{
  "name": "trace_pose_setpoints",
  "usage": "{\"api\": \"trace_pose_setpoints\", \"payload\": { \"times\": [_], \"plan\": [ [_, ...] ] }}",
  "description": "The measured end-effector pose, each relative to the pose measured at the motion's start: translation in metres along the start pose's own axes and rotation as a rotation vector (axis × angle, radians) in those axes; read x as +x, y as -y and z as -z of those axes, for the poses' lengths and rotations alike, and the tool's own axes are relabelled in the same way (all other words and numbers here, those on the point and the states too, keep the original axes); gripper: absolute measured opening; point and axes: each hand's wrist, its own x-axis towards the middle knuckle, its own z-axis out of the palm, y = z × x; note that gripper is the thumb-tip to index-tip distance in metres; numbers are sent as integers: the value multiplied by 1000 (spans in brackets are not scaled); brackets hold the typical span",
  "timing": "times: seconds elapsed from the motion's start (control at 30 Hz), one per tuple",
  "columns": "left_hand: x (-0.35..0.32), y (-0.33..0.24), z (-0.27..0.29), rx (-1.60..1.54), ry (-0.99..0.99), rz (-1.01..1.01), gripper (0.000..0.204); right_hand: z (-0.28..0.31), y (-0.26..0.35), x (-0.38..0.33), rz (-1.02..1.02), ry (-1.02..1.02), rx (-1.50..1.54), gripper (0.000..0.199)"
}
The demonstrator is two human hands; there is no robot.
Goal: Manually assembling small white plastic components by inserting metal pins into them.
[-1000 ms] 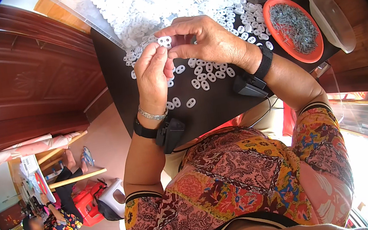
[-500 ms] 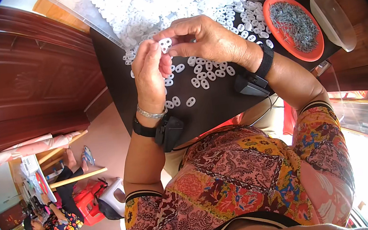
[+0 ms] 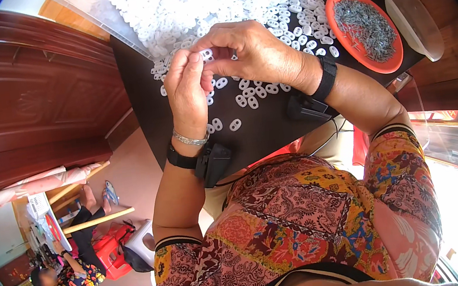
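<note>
Both my hands meet above the near side of the white pile, fingertips pinched together. Between them is a small white oval plastic piece with holes (image 3: 206, 54), partly covered by the fingers. My left hand (image 3: 185, 85) grips its left side with thumb and fingers. From the right, my right hand (image 3: 254, 51) closes thumb and forefinger on it; whether a second piece is stacked there I cannot tell. Below the hands, loose two-hole white pieces (image 3: 252, 103) lie scattered on the dark table (image 3: 183, 149).
A heap of white pieces (image 3: 194, 8) spills from a clear plastic bin (image 3: 100, 21). At the right, an orange-red dish (image 3: 334, 25) holds small metal screws or pins (image 3: 370, 32), beside a clear oblong tub (image 3: 416, 26). Another person (image 3: 76, 279) sits far left near red stools (image 3: 111, 257).
The held white piece has turned and shows less between my fingers. My right fingers have closed in over it; both hands have otherwise barely moved.
</note>
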Motion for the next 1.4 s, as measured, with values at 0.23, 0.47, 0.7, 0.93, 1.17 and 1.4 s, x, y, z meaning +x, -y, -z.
{"api": "trace_pose_setpoints", "payload": {
  "times": [0.23, 0.47, 0.7, 0.93, 1.17, 1.4],
  "plan": [
    [1, -3, 3, -42, -25, 23, 21, 2, 3, 1, 79, -19, 3, 32],
    [-1, -3, 5, -11, -7, -4, 23, 0, 3, 0, 112, -44, 17, 30],
    [-2, -4, 4, -15, -2, 14, 24, -1, 4, 0, 97, -34, 40, 29],
    [0, -4, 5, 7, -6, -2, 24, -1, 2, -1, -6, -41, 87, 30],
    [0, -7, 3, -12, 30, 9, 17, 0, 1, 0, -36, -95, 109, 32],
    [-1, -8, 4, -39, 34, 56, 14, 1, 4, 0, -85, -55, 113, 33]
  ]
}}
